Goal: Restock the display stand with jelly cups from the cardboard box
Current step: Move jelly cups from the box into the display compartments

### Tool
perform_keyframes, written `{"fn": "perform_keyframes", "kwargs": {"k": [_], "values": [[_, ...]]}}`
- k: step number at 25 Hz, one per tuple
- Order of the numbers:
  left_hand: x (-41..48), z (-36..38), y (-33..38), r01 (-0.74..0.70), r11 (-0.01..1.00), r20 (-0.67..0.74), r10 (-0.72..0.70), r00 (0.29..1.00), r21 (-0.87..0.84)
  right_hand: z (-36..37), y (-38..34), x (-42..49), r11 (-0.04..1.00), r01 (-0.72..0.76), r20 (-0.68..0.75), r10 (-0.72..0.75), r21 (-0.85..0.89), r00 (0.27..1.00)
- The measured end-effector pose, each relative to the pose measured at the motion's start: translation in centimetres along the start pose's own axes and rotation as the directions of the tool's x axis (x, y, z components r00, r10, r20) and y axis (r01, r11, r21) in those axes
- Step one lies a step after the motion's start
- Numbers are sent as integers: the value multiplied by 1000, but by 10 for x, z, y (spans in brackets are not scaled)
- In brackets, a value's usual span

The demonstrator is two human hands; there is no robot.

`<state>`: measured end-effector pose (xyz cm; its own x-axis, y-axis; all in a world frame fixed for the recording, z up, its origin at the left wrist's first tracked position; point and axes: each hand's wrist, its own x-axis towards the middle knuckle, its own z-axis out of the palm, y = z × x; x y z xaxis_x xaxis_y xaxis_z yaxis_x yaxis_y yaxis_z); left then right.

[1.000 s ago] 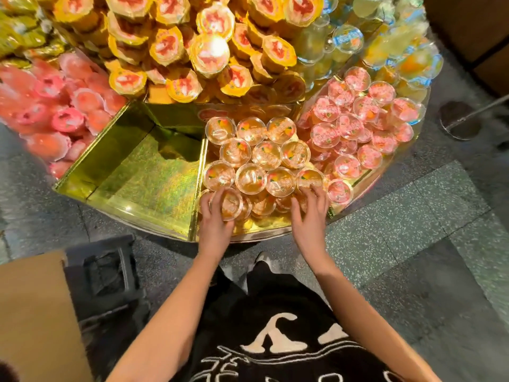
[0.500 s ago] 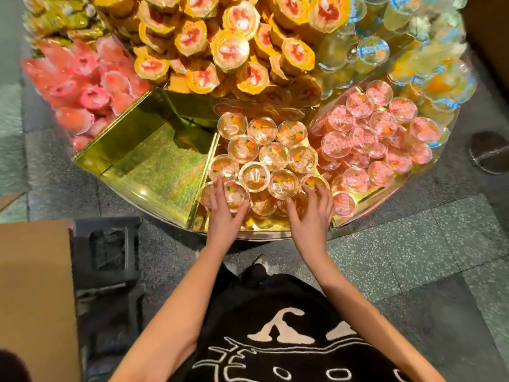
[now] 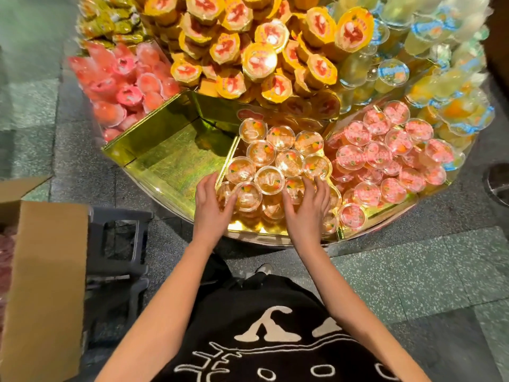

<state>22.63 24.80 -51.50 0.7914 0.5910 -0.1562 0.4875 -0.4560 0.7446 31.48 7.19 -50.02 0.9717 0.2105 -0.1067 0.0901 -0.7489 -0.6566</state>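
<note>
Two hands show at centre frame: one left hand (image 3: pixel 212 213) and one right hand (image 3: pixel 308 216). One cardboard box (image 3: pixel 46 285) sits at lower left, with one dark stool (image 3: pixel 118 241) beside it. About a dozen orange jelly cups (image 3: pixel 269 180) show their lids at centre, and roughly twenty pink-lidded cups (image 3: pixel 378 154) show at right.

jelly cups (image 3: pixel 270 179): clear plastic, glossy
display stand (image 3: pixel 176 150): gold foil lining, mirror-glossy
cardboard box (image 3: pixel 46 285): brown cardboard, matt, lower left
floor (image 3: pixel 413 271): speckled stone, smooth
</note>
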Motion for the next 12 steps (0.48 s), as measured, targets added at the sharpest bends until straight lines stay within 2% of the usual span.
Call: {"fn": "perform_keyframes", "kwargs": {"k": [3,6,9,12], "values": [[13,-36,-4,-105,991,-122,114,986,84,16,-36,2,996,86,62,-85,-13,994],[17,-71,-22,-116,985,-232,143,962,124,42,-79,-3,979,202,127,-204,30,971],[4,-116,-63,-37,994,-318,69,945,106,82,-128,-18,941,328,199,-338,81,920],[-18,-180,-132,119,986,-386,-63,920,121,153,-184,-44,901,427,323,-428,77,844]]}}
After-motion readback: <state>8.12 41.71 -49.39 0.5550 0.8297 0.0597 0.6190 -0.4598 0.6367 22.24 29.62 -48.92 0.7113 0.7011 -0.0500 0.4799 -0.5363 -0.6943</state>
